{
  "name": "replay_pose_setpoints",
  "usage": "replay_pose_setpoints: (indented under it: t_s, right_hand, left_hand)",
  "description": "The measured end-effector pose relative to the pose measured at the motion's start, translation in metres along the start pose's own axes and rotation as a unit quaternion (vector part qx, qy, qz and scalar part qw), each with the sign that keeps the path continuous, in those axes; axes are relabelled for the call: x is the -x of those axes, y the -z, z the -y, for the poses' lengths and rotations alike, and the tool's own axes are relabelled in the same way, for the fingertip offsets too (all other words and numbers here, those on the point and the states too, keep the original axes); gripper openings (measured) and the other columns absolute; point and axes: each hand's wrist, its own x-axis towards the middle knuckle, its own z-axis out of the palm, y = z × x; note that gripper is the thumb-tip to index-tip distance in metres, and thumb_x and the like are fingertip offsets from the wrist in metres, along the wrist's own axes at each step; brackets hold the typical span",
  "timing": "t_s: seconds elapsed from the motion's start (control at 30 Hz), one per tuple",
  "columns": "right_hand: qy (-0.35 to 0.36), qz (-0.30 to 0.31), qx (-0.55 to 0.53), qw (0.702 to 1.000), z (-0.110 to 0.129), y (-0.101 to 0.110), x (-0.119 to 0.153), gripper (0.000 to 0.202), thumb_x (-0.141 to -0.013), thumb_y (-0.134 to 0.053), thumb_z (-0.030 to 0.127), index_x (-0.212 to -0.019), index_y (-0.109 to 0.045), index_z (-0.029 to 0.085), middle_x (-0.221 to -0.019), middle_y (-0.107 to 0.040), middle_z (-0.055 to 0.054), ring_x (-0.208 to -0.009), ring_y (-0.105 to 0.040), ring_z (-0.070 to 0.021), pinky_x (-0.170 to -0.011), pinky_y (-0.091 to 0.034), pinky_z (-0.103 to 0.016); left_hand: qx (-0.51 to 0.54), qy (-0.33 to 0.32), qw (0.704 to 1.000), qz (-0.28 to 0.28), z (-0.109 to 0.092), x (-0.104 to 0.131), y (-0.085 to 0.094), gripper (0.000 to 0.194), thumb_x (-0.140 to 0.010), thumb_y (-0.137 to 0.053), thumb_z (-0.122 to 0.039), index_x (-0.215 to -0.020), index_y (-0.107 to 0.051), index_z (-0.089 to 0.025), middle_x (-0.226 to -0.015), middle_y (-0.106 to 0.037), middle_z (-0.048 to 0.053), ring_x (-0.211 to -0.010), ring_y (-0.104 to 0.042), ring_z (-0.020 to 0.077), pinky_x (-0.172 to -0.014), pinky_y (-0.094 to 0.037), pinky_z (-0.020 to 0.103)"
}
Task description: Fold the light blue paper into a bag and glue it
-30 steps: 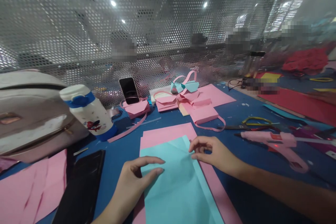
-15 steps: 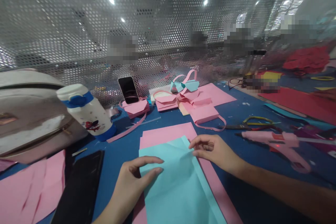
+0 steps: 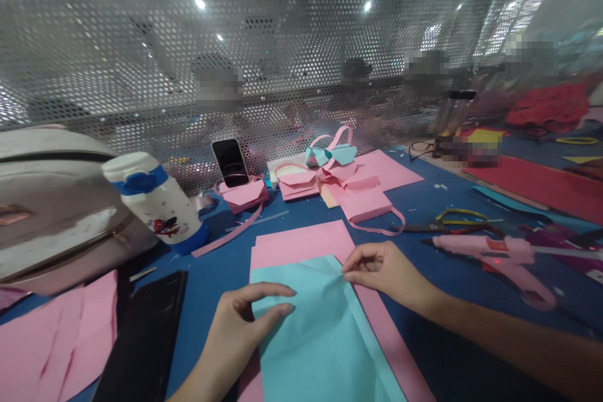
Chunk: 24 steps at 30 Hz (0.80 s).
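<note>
Turquoise paper has right hand pinching its right corner; left hand, unclosed, crosses left edge; table shows rightward.

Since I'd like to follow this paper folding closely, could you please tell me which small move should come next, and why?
Probably slide the right hand down the turquoise paper's right edge, pressing the folded strip flat: that hand pinches near the upper right corner, where the paper ripples, while the left hand is at its left side.
</note>
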Motion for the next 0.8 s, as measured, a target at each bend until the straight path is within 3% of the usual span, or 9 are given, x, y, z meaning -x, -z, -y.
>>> replay_pose_setpoints:
  t_s: [0.33, 0.8]
  right_hand:
    - [0.025, 0.02, 0.016, 0.999, 0.0007, -0.0017, 0.0048, 0.016, -0.071, -0.076, 0.03, -0.069, -0.068, 0.017, -0.071, -0.062, 0.0, -0.063, -0.052, -0.012, -0.061, -0.044, -0.023]
    - [0.072, 0.034, 0.078, 0.994, -0.002, -0.0007, 0.0057, 0.01, -0.075, -0.074, 0.026, -0.072, -0.072, 0.017, -0.074, -0.061, -0.001, -0.061, -0.048, -0.0103, -0.054, -0.033, -0.023]
  left_hand:
    - [-0.005, 0.003, 1.0, -0.002, -0.0024, -0.001, 0.0001, 0.007, -0.067, -0.076, -0.027, -0.072, -0.08, -0.028, -0.076, -0.079, 0.001, -0.073, -0.074, 0.0203, -0.067, -0.056, 0.019]
    - [-0.009, -0.007, 1.0, 0.007, -0.0036, -0.0012, -0.001, 0.008, -0.066, -0.075, -0.027, -0.072, -0.081, -0.026, -0.075, -0.079, 0.003, -0.072, -0.074, 0.0228, -0.068, -0.058, 0.022]
